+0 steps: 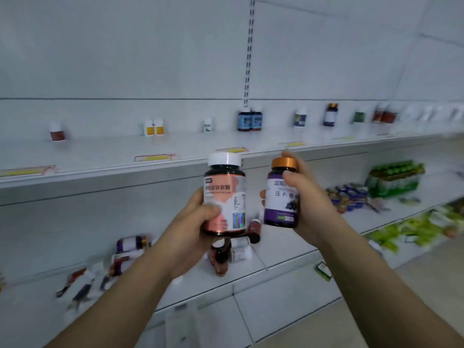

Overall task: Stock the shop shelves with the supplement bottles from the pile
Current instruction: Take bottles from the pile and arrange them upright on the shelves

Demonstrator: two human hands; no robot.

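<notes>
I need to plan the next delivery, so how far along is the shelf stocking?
Early to midway. About a dozen bottles stand spaced along the upper shelf. The left hand grips a white-capped bottle and the right hand a purple gold-capped bottle. The pile on the lower shelf remains.

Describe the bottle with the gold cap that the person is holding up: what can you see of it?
The gold-capped bottle is a small dark bottle with a shiny orange-gold screw cap and a purple and white label printed with Chinese characters and a picture of dark berries. It looks like glossy plastic or glass. The cap is on. It is held upright in the air before the shelves, gripped by the right hand, thumb across the label and fingers behind. It touches nothing else.
</notes>
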